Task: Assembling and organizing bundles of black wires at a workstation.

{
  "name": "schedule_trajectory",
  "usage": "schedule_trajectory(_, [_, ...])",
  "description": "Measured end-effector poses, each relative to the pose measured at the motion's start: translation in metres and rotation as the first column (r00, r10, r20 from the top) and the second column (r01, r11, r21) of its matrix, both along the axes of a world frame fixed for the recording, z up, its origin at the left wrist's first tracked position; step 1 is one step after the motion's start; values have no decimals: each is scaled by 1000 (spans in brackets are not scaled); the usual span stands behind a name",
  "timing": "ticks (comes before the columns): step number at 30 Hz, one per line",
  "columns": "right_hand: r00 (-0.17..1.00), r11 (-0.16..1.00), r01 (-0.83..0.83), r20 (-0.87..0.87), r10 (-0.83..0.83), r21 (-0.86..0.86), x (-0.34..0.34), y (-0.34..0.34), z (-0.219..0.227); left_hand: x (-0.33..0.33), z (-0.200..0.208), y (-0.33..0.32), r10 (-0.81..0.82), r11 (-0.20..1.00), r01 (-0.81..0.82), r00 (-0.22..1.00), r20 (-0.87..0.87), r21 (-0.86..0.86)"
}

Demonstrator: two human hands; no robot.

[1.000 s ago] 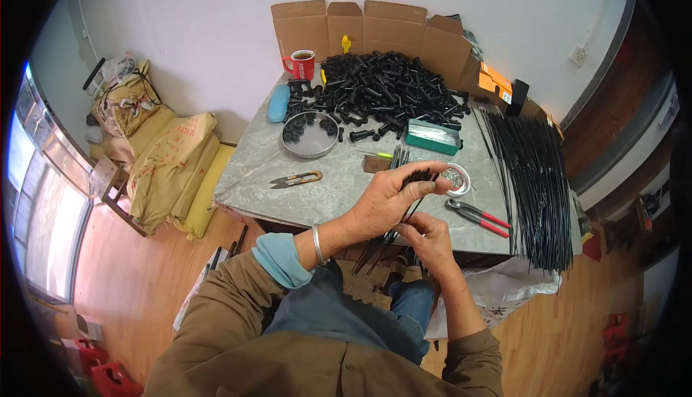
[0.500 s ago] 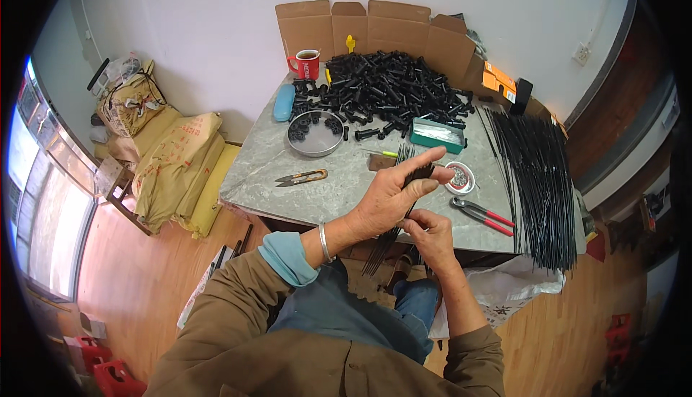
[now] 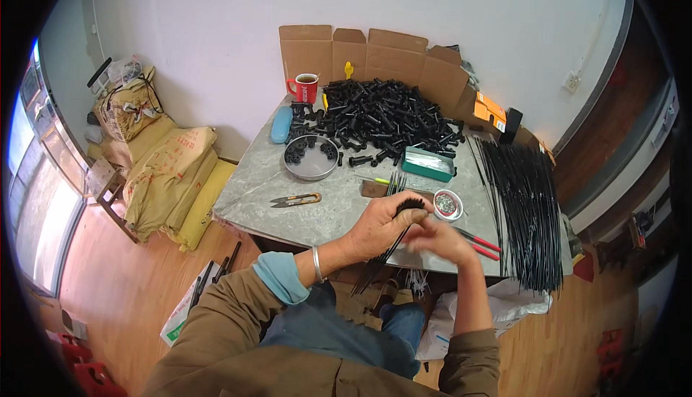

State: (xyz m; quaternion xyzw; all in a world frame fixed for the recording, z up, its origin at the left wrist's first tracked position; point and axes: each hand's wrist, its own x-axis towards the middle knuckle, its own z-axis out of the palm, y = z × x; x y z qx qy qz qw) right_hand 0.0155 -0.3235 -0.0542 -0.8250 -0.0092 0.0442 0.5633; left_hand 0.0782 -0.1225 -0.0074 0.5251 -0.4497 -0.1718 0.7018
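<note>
My left hand (image 3: 378,225) is closed around a bundle of thin black rods (image 3: 371,274), held aslant over the table's front edge. The upper ends fan out near the thumb. Close by on the right, my right hand (image 3: 443,242) overlaps the bundle; its fingers are smeared by motion, and whatever they hold cannot be made out. Red-handled pliers (image 3: 484,251) lie partly behind this hand. Just beyond the hands is a small white bowl (image 3: 447,215) with tiny shiny pieces in it. A brown block (image 3: 373,189) sits behind the left hand.
Black plastic parts (image 3: 386,116) are heaped against cardboard (image 3: 310,51). Around them stand a red mug (image 3: 306,90), blue case (image 3: 281,124), round metal dish (image 3: 311,175) and teal box (image 3: 425,169). Thread snips (image 3: 297,200) lie left; many long black rods (image 3: 522,217) overhang the right edge.
My left hand's outstretched fingers have curled in around the bundle. My right hand has moved from pinching below the left to its right side. The table sits lower in view.
</note>
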Motion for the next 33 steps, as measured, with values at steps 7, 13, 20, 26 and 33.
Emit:
schedule_trajectory(7, [802,717,593,356,-481,-367,137,-75,-2,-4,4,0,8,1000,-10,999,48,28])
schedule_trajectory(13, [892,378,423,305,-333,-824,190,-91,-31,-3,3,1,0,999,-3,998,65,32])
schedule_trajectory(20, [930,321,363,319,-183,-875,194,-92,-12,3,4,3,-2,999,-1,998,70,34])
schedule_trajectory(26, [851,323,525,501,-161,-788,184,-100,-12,0,6,2,-18,998,17,1000,20,54])
schedule_trajectory(33, [631,641,710,666,-397,-291,162,-88,19,-3,6,2,-10,999,11,1000,-16,48])
